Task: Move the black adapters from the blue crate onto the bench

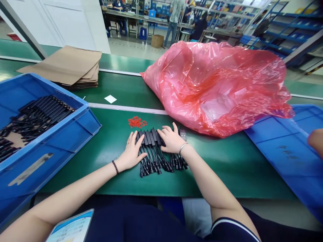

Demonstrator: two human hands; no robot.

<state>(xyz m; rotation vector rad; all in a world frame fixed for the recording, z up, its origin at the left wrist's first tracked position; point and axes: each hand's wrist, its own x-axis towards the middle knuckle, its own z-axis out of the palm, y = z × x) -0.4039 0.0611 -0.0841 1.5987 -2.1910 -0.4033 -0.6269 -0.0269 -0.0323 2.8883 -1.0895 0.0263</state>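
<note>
A row of black rectangular modules with short cables lies side by side on the green work surface, the cable ends with their connectors pointing toward me. My left hand rests at the left end of the row, fingers spread. On the right part of the row lies my right hand, fingers apart, covering some of the modules. Just behind the row is a small heap of red rings. Beside my right hand, a dark flat piece shows at the row's right end.
At left stands a blue crate holding many similar black cabled pieces. Flattened brown cardboard and a white paper square lie behind. A large pink plastic bag overlaps another blue crate at right. Someone's skin shows at the right edge.
</note>
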